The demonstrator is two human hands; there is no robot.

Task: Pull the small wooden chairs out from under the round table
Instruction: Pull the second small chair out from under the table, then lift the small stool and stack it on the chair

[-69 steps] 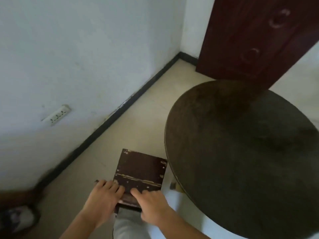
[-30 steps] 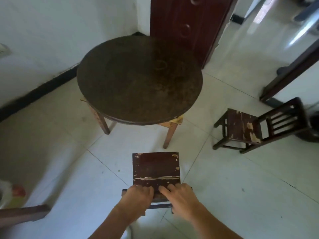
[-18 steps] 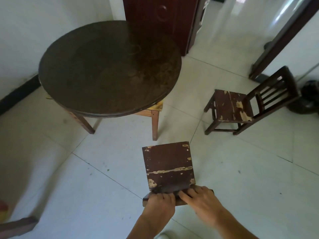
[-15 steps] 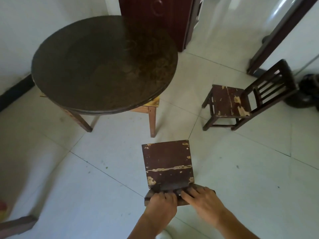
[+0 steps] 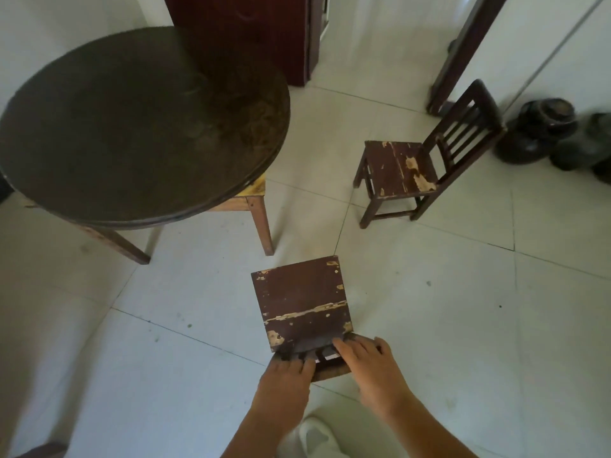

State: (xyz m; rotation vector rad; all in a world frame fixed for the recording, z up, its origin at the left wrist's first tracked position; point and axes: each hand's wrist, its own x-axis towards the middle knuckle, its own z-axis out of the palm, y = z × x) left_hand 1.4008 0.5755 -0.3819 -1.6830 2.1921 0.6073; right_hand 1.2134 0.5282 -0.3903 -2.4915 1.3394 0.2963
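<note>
A small dark wooden chair (image 5: 302, 300) with a worn, chipped seat stands on the tiled floor just below the round dark table (image 5: 139, 120), clear of its edge. My left hand (image 5: 286, 378) and my right hand (image 5: 370, 366) both grip the top rail of its backrest, side by side. A second small wooden chair (image 5: 401, 170) with a slatted back stands apart at the right, facing the table.
A dark red door (image 5: 251, 31) stands behind the table. A dark door frame post (image 5: 459, 51) rises at the upper right, with dark round pots (image 5: 545, 127) on the floor beside it. My white shoe (image 5: 314, 438) is under my arms.
The chair in my hands has come out from under the table and away from it across the floor. The view has swung so the table sits at the left and the second chair shows.
</note>
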